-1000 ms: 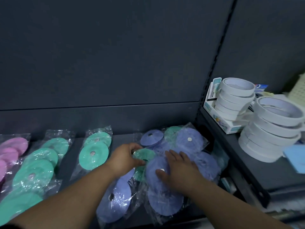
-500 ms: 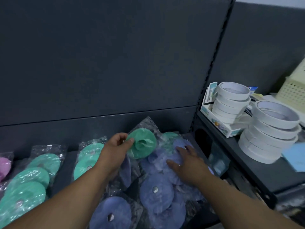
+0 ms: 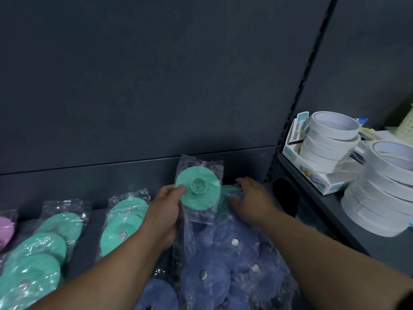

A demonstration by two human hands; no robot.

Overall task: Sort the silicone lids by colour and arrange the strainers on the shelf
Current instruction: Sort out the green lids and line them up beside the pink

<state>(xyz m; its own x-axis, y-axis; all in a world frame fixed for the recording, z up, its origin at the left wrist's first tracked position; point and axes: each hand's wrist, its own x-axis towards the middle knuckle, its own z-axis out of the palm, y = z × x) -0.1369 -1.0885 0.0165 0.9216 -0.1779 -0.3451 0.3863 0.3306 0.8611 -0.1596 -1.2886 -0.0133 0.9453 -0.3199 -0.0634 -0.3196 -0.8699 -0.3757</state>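
Holding a bagged green lid point(image 3: 197, 190) upright over the back-right corner of the shelf point(image 3: 96, 231), L hand point(image 3: 163, 211) pinches the bag's left edge. R hand point(image 3: 252, 198), blurred, lies on the blue lid pile point(image 3: 223, 265) just beside it; can't tell if it grips anything.

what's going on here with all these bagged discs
A person is sorting bagged silicone lids by colour on a dark shelf. Their left hand holds a green lid in its bag above the blue pile, while the right hand touches that pile. Green packs already lie to the left, with a pink lid at the far left.
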